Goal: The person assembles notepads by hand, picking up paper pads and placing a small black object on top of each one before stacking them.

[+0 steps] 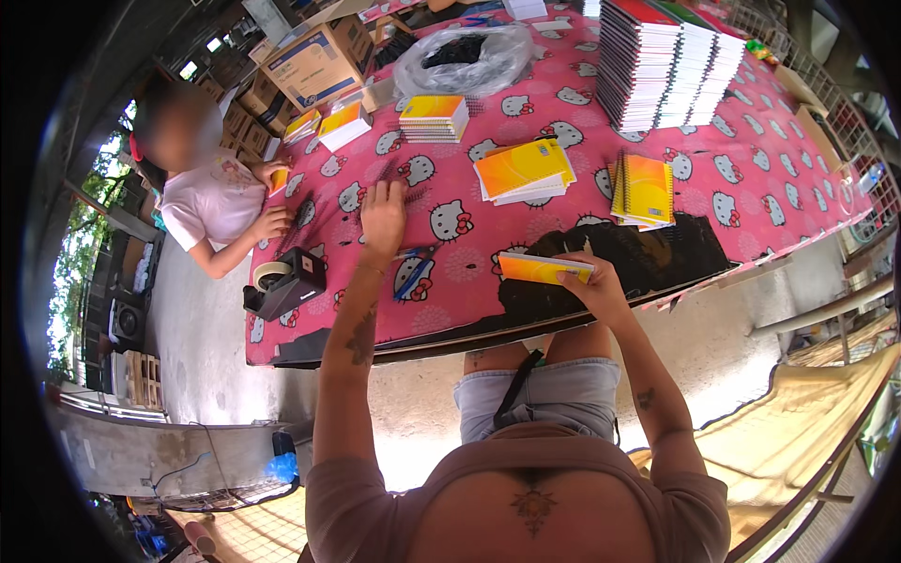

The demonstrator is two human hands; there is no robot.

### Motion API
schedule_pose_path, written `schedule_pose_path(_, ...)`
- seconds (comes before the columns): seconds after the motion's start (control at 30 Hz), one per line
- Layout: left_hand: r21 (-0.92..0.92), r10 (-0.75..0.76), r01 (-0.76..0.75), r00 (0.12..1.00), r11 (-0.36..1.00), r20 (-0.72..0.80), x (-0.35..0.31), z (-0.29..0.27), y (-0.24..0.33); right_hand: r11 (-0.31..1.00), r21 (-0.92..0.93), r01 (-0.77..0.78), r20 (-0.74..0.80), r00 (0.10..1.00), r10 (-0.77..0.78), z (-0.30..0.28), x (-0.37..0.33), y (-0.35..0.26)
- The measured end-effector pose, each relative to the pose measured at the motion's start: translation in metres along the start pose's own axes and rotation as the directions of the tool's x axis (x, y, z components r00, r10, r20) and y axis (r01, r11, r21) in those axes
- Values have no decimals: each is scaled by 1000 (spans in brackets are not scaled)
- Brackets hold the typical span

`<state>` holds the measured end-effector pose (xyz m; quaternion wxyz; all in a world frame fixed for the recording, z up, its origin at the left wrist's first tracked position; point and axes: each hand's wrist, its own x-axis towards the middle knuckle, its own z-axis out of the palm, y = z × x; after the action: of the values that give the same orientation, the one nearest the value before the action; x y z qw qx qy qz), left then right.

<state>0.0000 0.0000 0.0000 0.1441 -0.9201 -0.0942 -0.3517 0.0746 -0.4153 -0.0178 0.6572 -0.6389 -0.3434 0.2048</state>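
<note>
My right hand [601, 289] grips a small orange-and-yellow notepad [535, 268] by its right end, above a black patch at the table's near edge. Farther forward, my left hand [383, 218] reaches over the pink tablecloth with its fingers curled down among thin black spiral binding wires [419, 195]. Whatever its fingertips pinch is hidden. Blue-handled scissors [413, 269] lie just right of my left wrist. Beyond my right hand are a fanned stack of yellow-orange notepads [526, 169] and a pile of spiral-bound yellow notebooks [644, 190].
A black tape dispenser [286, 281] stands left of my forearm. Tall stacks of spiral notebooks [657, 70] rise at the back right. More notepads [434, 117], a plastic bag [465, 58] and a cardboard box [317, 64] sit farther back. Another person [216, 202] handles a notepad at the left.
</note>
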Motion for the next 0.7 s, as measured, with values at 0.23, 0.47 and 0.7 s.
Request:
schedule_pose_path(0.23, -633, -66, 106, 994, 767, 86, 10, -86, 80, 998, 57, 33, -60, 998, -30, 10, 2, -11)
schedule_pose_path(0.47, -846, -95, 325, 944, 422, 316, -28, -136, 151, 996, -67, 65, -62, 996, -69, 7, 1, -5)
schedule_pose_path(0.7, -829, -124, 343, 939, 442, 322, -31, -127, 150, 999, -41, -3, -28, 1000, 2, 7, -1, -13)
